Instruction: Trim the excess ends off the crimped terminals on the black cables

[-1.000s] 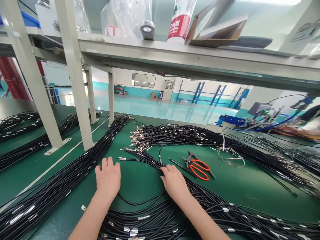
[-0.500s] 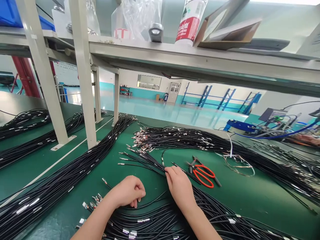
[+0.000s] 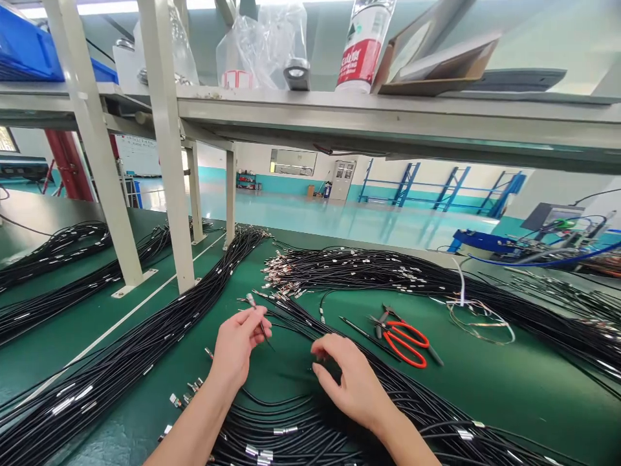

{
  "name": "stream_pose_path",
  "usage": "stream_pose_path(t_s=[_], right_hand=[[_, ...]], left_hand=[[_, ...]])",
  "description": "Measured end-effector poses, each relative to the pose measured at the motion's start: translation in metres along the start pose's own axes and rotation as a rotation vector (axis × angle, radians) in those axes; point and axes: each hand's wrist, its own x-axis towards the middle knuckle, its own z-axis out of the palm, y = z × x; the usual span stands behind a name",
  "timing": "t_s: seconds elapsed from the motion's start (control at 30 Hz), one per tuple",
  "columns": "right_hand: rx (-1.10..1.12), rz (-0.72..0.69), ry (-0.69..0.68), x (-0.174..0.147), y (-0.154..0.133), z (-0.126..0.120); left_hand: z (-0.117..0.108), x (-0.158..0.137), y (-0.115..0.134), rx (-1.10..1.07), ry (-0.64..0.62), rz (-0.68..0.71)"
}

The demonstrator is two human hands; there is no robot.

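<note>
Between the fingertips of my left hand (image 3: 241,333) is a thin black cable (image 3: 266,333), pinched near its metal connector end (image 3: 251,299), which points up and away. My right hand (image 3: 347,372) hovers to the right with thumb and fingers apart and curved, holding nothing. Beneath and beside it runs a bundle of black cables (image 3: 310,317) with metal ends. Closer to me lie more curved black cables (image 3: 291,414) with silver labels. Right of my right hand rest red-handled cutting pliers (image 3: 407,341) and a thin dark pen-like tool (image 3: 369,336).
A large black cable bundle (image 3: 369,268) stretches across the green table (image 3: 490,388), with a white tie (image 3: 460,285) on it. Further long cable bundles (image 3: 160,323) lie at left. Shelf posts (image 3: 169,162) stand on the table, and a loaded shelf (image 3: 301,107) crosses above.
My left hand has moved up and forward, now pinching a cable by its end. My right hand has come off the cable bundle and its fingers have spread.
</note>
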Motion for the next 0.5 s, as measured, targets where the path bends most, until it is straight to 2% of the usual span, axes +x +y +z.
stream_pose_path(t_s=[0.13, 0.23, 0.33, 0.5], right_hand=[[0.39, 0.151, 0.118, 0.003, -0.017, -0.01], [0.573, 0.204, 0.143, 0.004, -0.026, -0.016], [0.554, 0.236, 0.156, 0.005, -0.028, -0.017], [0.415, 0.248, 0.134, 0.004, -0.024, -0.017]], left_hand=[[0.022, -0.027, 0.008, 0.378, -0.362, 0.007], [0.032, -0.041, 0.003, 0.491, -0.504, -0.056], [0.034, -0.045, -0.003, 0.512, -0.53, -0.078], [0.03, -0.04, -0.007, 0.458, -0.421, -0.12]])
